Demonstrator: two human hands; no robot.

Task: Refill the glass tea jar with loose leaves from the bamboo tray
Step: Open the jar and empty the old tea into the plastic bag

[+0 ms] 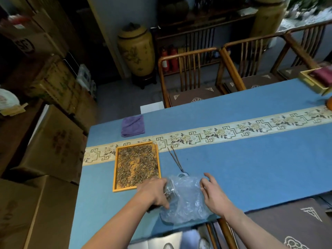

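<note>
Left hand (154, 192) grips the glass jar (169, 190) lying in a clear plastic bag (186, 202), right hand (212, 195) w/ fingers spread touches the bag, bamboo tray (137, 166) just beside.

Left grip (155, 191) curled closed, right grip (213, 195) loosely spread.

1. A blue-clothed desk (233, 168) carried a floral runner (224, 133).
2. Wooden chairs (190, 76) stood behind it.
3. A yellow ceramic urn (136, 51) sat on the grey floor (116, 97).
4. Cardboard boxes (53, 144) were stacked at left.
</note>
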